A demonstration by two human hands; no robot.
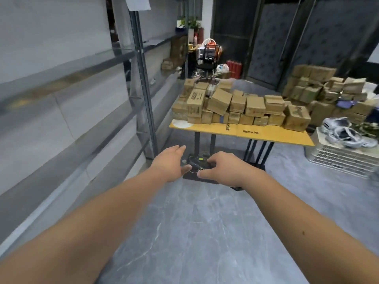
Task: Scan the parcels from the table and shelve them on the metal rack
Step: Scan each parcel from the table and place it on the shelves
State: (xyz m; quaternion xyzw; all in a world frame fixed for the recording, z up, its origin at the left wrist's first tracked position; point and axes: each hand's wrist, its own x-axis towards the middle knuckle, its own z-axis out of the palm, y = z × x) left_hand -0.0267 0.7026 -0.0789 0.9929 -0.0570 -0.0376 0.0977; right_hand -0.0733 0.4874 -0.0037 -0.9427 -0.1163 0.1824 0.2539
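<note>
The right hand [223, 168] grips a dark scanner [198, 163] while the left hand [171, 163] is spread empty just beside it, parcels [238, 105] stacked well ahead on the table [266, 135].

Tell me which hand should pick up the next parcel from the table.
Left. The left hand is open with straight fingers and holds nothing, while the right hand grips a dark handheld scanner. The parcels on the table lie ahead, so the free left hand probably suits.
</note>
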